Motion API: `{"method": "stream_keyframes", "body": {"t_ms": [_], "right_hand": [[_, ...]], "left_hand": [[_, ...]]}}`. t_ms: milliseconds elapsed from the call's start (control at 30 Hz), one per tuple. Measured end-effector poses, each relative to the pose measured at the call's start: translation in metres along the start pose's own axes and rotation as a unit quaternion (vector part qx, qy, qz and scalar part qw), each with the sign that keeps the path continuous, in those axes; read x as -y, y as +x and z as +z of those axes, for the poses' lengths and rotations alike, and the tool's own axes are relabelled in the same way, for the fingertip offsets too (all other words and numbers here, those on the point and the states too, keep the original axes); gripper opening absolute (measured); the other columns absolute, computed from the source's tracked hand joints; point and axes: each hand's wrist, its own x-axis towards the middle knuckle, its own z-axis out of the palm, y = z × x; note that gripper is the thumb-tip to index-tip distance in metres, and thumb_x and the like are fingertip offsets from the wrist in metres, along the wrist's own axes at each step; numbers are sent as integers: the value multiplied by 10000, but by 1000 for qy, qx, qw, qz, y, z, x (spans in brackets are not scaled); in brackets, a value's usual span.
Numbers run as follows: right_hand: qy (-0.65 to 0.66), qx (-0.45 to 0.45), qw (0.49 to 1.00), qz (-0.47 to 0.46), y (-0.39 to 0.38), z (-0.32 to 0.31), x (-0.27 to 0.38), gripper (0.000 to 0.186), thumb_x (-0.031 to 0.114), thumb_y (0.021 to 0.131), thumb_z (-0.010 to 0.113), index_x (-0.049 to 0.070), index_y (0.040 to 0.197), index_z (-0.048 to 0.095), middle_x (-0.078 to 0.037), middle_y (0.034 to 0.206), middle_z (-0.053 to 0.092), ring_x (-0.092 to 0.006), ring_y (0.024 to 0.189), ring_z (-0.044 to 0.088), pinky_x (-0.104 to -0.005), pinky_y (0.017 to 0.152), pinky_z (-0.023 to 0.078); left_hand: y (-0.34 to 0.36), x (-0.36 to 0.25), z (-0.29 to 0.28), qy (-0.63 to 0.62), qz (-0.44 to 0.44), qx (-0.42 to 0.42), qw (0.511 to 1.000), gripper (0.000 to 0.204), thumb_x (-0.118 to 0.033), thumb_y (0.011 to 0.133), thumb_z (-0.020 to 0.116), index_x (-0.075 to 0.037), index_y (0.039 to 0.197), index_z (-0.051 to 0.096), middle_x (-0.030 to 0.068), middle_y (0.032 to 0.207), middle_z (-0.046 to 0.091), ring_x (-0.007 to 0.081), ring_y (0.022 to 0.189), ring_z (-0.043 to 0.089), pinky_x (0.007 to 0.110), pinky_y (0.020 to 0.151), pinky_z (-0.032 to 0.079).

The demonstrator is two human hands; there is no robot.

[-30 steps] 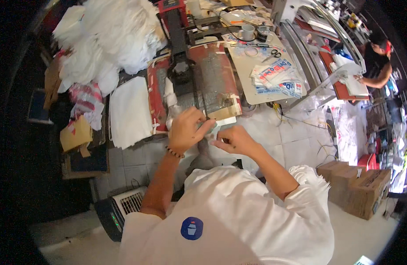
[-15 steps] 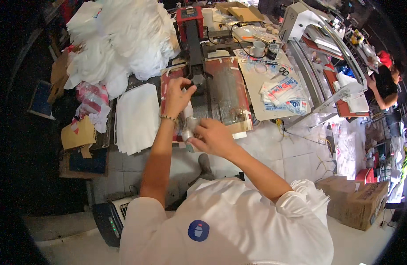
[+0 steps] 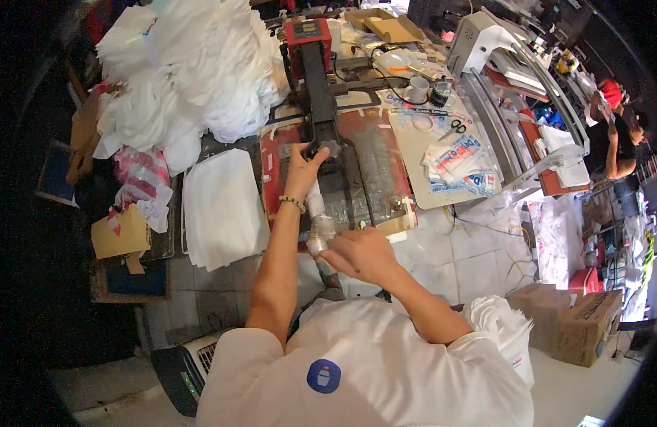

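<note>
A heat press with a red control box and a long dark arm stands before me. Its handle, pale and wrapped in shiny clear film or tape, points toward me. My left hand, with a beaded bracelet at the wrist, closes on the dark metal at the handle's upper end, thumb to the right. Beside the handle's near end is my right hand, palm down with fingers curled and slightly blurred. Whatever its fingers pinch is too small or hidden to make out.
White cloth is heaped at the far left, above a stack of white sheets. On the right, a board carries scissors and printed sheets; a mug is behind. A second press and another person are further right.
My right hand has turned over and shifted slightly right and nearer me. My left hand stays at the handle's upper end. The whole view has shifted a little, with the press lower in it.
</note>
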Motion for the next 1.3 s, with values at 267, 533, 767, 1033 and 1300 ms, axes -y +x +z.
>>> {"method": "stream_keyframes", "body": {"t_ms": [267, 533, 767, 1033, 1300], "right_hand": [[-5, 4, 1000, 6, 4, -4, 6, 377, 379, 875, 615, 52, 691, 655, -146, 650, 603, -330, 591, 604, -441, 576, 466], [8, -1, 1000, 4, 0, -2, 1, 355, 352, 864, 629, 47, 685, 654, -149, 654, 602, -330, 588, 602, -441, 566, 467], [-3, -20, 1000, -14, 0, -3, 3, 296, 314, 857, 656, 59, 706, 667, -121, 643, 593, -318, 568, 584, -423, 535, 451], [5, -13, 1000, -10, 1, -5, 2, 314, 334, 860, 656, 62, 702, 672, -116, 631, 595, -310, 569, 588, -417, 537, 449], [4, -8, 1000, -9, 2, -3, 2, 300, 328, 862, 657, 70, 711, 680, -104, 641, 608, -300, 570, 591, -415, 533, 444]], "left_hand": [[8, 14, -2, 36, 59, -27, 997, 674, -466, 811, 742, 1, 1206, 461, 95, 894, 550, 173, 760, 514, 329, 717, 461], [0, -3, 1, 29, -12, -2, 1000, 679, -477, 805, 746, 1, 1194, 461, 95, 889, 576, 180, 781, 549, 330, 718, 468], [-3, -3, -1, 18, 58, -32, 998, 615, -434, 800, 763, -4, 1144, 489, 90, 879, 593, 165, 756, 547, 309, 700, 467], [-5, -8, -1, 32, 30, -29, 999, 597, -381, 799, 776, 18, 1141, 493, 105, 943, 600, 173, 816, 555, 312, 738, 467], [1, 2, -1, 17, 7, -16, 1000, 629, -437, 803, 757, 13, 1155, 495, 85, 916, 567, 183, 801, 532, 327, 758, 464]]}}
